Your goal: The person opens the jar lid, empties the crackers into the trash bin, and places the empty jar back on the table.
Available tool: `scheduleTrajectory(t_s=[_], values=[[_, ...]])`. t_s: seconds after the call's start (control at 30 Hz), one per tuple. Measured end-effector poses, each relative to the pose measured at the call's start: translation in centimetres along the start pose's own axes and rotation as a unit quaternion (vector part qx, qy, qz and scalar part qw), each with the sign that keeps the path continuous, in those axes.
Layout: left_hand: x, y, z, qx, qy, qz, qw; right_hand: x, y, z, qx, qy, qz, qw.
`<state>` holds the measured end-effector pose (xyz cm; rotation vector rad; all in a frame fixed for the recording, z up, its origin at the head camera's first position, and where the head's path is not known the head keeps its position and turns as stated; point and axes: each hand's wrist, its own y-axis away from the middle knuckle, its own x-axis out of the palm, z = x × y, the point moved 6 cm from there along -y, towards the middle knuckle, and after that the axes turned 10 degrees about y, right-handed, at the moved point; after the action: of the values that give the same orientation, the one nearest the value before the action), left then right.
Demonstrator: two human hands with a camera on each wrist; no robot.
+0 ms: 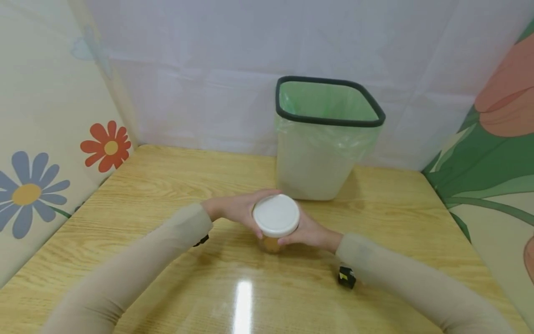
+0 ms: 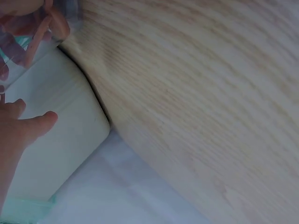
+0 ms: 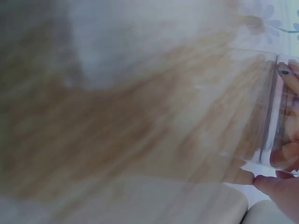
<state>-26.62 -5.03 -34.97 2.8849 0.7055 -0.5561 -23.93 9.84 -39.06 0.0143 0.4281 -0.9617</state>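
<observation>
Screened-off table spot, makeshift in look; whether inside a home, studio or office could not be told. Wood-grain table [image 1: 200, 171] ran back to a plain pale cloth [image 1: 200, 106], fold creases showing. Left side closed by a blue-and-red flower-print sheet [image 1: 46, 106], right side by a leafy green-and-pink sheet [image 1: 500, 162]. Lined bin [image 1: 313, 162] stood on the tabletop, whose gloss mirrored a light strip [image 1: 243, 306].

Long beige sleeves [image 1: 143, 262] end in plain cuffs [image 1: 193, 221]; under each shows a small black block [image 1: 346, 277], the right one yellow-marked.
</observation>
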Motion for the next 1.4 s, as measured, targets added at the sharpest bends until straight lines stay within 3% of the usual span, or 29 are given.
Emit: scheduleTrajectory(t_s=[0.77, 1.03, 1.4], values=[[1.0, 0.9, 0.2, 0.034, -0.008, -0.117, 0.9926, 0.1, 0.1, 0.0, 0.0, -0.002, -0.007, 1.0], [1.3, 1.2, 0.3, -0.004, -0.028, -0.158, 0.987, 0.0, 0.1, -0.1, 0.001, -0.004, -0.003, 1.0], [1.5, 1.5, 0.7, -0.029, -0.034, -0.176, 0.9833, 0.0, 0.0, -0.4, 0.0, -0.003, 0.001, 1.0]])
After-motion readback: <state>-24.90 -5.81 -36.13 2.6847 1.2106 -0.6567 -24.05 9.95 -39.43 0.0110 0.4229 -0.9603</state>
